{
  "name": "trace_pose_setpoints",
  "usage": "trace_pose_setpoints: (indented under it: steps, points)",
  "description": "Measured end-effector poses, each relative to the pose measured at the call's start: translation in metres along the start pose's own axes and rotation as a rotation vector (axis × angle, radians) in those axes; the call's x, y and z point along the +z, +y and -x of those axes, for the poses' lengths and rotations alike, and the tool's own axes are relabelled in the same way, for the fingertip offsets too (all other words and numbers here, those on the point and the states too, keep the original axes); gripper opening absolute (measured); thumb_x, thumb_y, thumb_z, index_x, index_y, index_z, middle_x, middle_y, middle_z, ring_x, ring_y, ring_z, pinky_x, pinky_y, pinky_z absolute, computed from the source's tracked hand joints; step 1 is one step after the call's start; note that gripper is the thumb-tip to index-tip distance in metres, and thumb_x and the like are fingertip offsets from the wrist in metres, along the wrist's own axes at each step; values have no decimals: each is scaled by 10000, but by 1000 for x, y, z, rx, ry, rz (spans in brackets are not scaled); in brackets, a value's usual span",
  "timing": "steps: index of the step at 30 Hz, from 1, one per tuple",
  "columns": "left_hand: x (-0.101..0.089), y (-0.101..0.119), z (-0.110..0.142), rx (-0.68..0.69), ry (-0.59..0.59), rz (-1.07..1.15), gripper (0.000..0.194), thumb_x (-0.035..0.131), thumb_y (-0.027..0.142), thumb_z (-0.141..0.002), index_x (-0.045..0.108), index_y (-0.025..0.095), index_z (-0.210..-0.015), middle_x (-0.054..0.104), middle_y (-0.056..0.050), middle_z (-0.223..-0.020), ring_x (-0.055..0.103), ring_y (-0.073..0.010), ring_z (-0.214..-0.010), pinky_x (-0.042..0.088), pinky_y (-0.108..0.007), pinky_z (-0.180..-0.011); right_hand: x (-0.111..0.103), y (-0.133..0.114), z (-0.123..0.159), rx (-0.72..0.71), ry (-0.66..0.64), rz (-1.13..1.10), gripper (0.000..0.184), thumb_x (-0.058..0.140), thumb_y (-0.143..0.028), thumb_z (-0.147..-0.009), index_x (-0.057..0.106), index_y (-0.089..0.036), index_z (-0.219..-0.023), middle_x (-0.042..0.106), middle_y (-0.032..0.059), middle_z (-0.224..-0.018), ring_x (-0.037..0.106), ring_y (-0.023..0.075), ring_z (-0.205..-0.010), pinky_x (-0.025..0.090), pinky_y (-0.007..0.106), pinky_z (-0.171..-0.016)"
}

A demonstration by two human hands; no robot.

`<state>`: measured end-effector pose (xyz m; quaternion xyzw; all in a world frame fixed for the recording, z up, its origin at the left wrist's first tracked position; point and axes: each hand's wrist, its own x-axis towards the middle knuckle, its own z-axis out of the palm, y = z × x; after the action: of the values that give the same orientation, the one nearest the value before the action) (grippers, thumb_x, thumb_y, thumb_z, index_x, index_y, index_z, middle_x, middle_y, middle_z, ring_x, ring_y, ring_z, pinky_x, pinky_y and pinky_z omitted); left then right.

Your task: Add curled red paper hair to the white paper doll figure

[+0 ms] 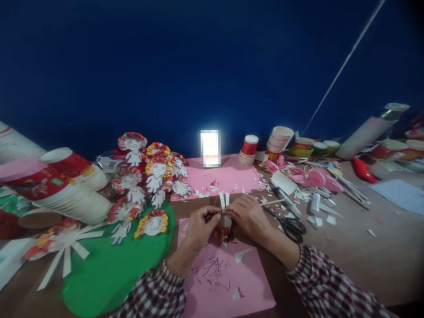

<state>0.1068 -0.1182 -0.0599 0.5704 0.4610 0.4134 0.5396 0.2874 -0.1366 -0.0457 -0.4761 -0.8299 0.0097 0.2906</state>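
Note:
My left hand [198, 229] and my right hand [249, 217] meet over a pink paper sheet [225, 274], both closed on a cut paper cup piece [224, 223]. White strips stick up from it and its red rim shows below my fingers. The fingers of each hand pinch the piece from either side. Finished paper cup figures [155, 174] with white faces and red and yellow fringes stand in a group to the left, some on a green round board [109, 274].
Stacks of red and white paper cups [71, 185] lie at the left, more cups [279, 142] stand at the back. Black scissors [291, 226] lie right of my hands, among paper scraps, pens and pink bits. A lit phone [210, 148] leans on the blue wall.

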Motion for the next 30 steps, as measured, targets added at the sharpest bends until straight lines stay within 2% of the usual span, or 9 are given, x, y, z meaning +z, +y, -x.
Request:
trace_pose_setpoints:
  steps: [9,15,18,22,24,28,30]
  points:
    - [-1,0,0,-16,16,9,167,655,257,-708,696,147,-827,702,-64,-788,622,-155,-687,476,-231,-610,-5,4,-2,6,-9,-1,149,487,-238,-909,624,-209,-862,633,18,-807,531,158,-794,356,314,-781]
    - [-2,0,-2,-43,76,49,174,665,254,-694,696,144,-825,686,-41,-751,596,-131,-663,455,-218,-608,-10,6,-2,90,-1,-21,207,426,-253,-936,612,-178,-886,631,55,-858,560,159,-816,410,281,-738]
    - [-2,-1,-3,-87,99,134,206,681,277,-677,685,139,-829,671,-27,-711,578,-117,-625,445,-212,-584,-11,2,1,96,14,-46,210,476,-348,-913,603,-182,-927,631,60,-888,572,161,-813,427,267,-714]
    - [-2,-2,-4,-130,113,271,251,710,311,-645,668,134,-818,662,-16,-699,573,-105,-606,445,-209,-577,-12,-5,4,53,23,-48,396,636,-522,-759,594,-190,-971,636,65,-884,585,176,-800,441,268,-702]
    - [-2,-2,-4,-151,120,328,280,732,314,-620,662,132,-820,663,-15,-712,579,-102,-616,449,-206,-587,-11,-6,5,42,43,-49,378,653,-492,-755,590,-189,-971,638,68,-876,586,179,-792,444,272,-702]
    - [-1,0,-5,-180,118,415,315,759,305,-590,644,129,-824,651,-2,-699,574,-90,-599,453,-200,-583,-9,-5,5,27,60,-54,127,518,-254,-868,587,-193,-955,640,51,-852,587,155,-789,438,263,-718]
    - [-1,1,-4,-197,103,435,317,763,304,-586,635,127,-817,644,1,-682,570,-89,-584,453,-199,-567,-8,-4,5,24,68,-55,140,465,-191,-877,591,-197,-937,641,42,-838,588,144,-786,434,253,-718]
